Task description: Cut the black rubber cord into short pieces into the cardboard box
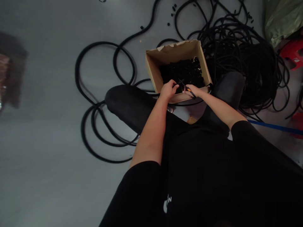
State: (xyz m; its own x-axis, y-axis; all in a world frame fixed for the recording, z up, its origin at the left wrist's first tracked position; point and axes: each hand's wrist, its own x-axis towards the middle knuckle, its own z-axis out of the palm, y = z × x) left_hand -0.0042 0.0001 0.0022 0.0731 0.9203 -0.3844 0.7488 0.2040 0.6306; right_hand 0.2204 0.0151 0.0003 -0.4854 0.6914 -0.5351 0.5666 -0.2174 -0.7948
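Note:
Over the near edge of an open cardboard box (155,74), my left hand (168,89) is closed with its fingers pinched on the end of a black rubber tube (175,85). Close beside it, my right hand (196,90) grips scissors (188,90) with black and orange handles. The blades point up and left, toward the tube end, and look slightly apart. Whether they touch the tube is too small to tell. Many short black pieces (181,70) lie inside the box below my hands.
Loops of black tube (81,52) spread over the grey floor (47,142) at left. A large tangled pile of tube (251,66) lies right of the box. Small black bits (168,24) are scattered beyond. A red object (293,53) and a greenish sack (282,19) stand far right.

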